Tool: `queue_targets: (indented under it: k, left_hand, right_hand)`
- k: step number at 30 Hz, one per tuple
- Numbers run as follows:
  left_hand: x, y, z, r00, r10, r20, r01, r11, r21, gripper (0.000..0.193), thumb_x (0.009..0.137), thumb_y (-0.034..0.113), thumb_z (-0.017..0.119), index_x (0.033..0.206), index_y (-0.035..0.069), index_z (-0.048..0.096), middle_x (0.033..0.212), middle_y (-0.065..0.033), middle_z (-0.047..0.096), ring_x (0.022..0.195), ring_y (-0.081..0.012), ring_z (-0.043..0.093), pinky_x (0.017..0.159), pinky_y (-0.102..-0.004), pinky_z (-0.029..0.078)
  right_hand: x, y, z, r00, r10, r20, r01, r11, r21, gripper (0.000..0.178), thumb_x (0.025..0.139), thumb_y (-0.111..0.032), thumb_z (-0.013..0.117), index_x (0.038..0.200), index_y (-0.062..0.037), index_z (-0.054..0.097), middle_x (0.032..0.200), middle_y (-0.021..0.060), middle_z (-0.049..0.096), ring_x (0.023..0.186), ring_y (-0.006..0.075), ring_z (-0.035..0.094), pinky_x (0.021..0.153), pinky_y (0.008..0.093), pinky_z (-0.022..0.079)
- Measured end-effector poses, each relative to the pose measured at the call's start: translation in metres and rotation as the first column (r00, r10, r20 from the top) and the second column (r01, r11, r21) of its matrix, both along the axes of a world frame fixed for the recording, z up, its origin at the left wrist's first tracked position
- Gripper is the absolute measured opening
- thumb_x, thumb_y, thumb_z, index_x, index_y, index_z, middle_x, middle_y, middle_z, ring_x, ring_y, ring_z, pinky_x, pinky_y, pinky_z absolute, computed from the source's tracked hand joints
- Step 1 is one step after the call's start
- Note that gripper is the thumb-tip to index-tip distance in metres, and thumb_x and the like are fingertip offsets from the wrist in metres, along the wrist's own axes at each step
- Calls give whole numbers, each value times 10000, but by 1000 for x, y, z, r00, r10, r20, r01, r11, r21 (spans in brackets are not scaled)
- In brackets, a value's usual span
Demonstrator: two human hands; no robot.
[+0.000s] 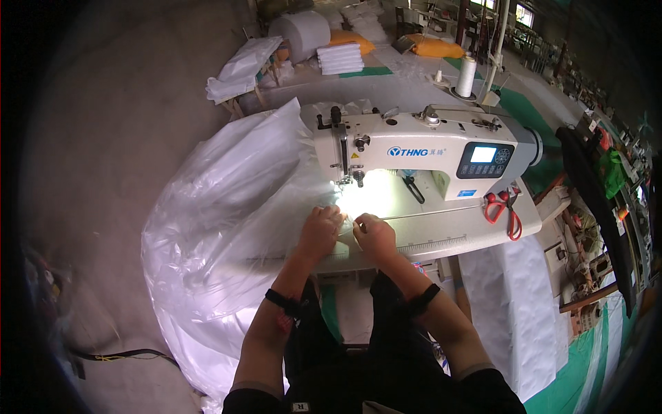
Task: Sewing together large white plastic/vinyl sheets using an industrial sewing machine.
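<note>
A white sewing machine (414, 148) with a lit lamp stands on a pale sewing table (434, 231). A large, shiny white plastic sheet (207, 214) spreads over the table's left side and hangs toward the floor. Just in front of the needle area, my left hand (321, 231) has its fingers closed on the sheet's edge. Close beside it, my right hand (376, 239) makes a pinch, thumb against fingers. Glare from the lamp washes out what lies between the fingertips, so I cannot make out what the right hand pinches.
Red-handled scissors (512, 215) and small black thread snips (413, 188) lie on the table. A white thread cone (466, 77) stands behind the machine. White folded material (514, 310) hangs at the right. A white stack (340, 58) and orange sacks (438, 46) sit farther back.
</note>
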State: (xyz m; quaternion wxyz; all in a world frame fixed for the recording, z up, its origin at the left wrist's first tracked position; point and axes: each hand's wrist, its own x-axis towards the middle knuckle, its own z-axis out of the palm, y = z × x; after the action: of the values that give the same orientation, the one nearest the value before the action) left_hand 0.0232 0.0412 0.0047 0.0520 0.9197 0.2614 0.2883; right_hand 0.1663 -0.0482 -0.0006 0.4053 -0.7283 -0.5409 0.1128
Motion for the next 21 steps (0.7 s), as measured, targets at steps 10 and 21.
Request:
queue_targets:
  k: [10, 21]
  left_hand:
    - [1, -1, 1, 994, -8, -109, 18, 995, 98, 211, 783, 187, 577, 960, 179, 692, 1110, -47, 587, 944, -262, 527, 818, -371, 454]
    - [-3, 11, -6, 997, -77, -19, 76, 996, -43, 282, 768, 100, 551, 970, 217, 710, 1126, -50, 593, 968, -262, 527, 858, -358, 436]
  right_hand:
    - [-4, -1, -7, 894, 16, 448, -100, 981, 165, 76, 772, -145, 578, 774, -74, 553, 717, 104, 549, 606, 286, 596, 510, 402, 486]
    - [13, -2, 8, 869, 131, 478, -277, 929, 247, 88, 742, -127, 594, 788, -54, 612, 947, 72, 657, 813, 248, 643, 651, 344, 528]
